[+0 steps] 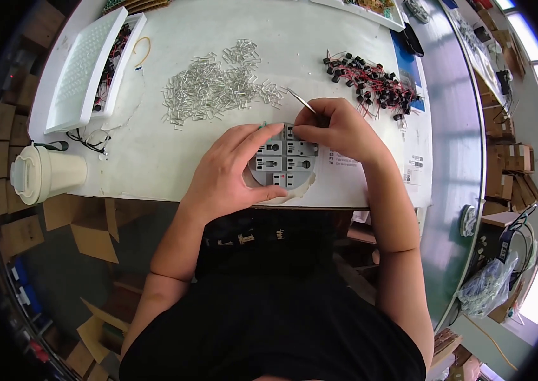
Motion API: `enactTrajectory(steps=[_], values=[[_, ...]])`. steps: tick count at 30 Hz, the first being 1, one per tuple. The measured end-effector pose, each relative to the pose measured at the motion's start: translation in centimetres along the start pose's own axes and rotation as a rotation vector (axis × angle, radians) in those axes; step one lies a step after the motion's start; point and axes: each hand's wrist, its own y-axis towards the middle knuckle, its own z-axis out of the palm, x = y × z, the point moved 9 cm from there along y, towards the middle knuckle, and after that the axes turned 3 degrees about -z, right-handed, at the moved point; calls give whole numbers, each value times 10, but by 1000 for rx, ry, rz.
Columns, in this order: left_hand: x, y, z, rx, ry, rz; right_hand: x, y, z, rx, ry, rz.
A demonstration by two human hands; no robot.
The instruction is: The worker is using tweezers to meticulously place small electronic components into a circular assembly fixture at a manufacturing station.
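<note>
Just right of the frame's centre, a white printed sheet (344,182) bears short stacked lines of dark Latin lettering, each led by a two-letter code. Farther right, a barcode-like block (415,161) stands with fine print, too small to read. Other lettering is too blurred to read.
</note>
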Motion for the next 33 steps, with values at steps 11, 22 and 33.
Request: enactTrajectory(steps=[11, 22, 33], values=[[-2, 7, -4, -5, -62, -2, -3, -1, -4, -23, 2, -6], [-4, 33, -7, 22, -102, -146, -2, -6, -26, -210, 195, -4], [9, 21, -4, -122, 27, -82, 32, -13, 2, -25, -339, -554]])
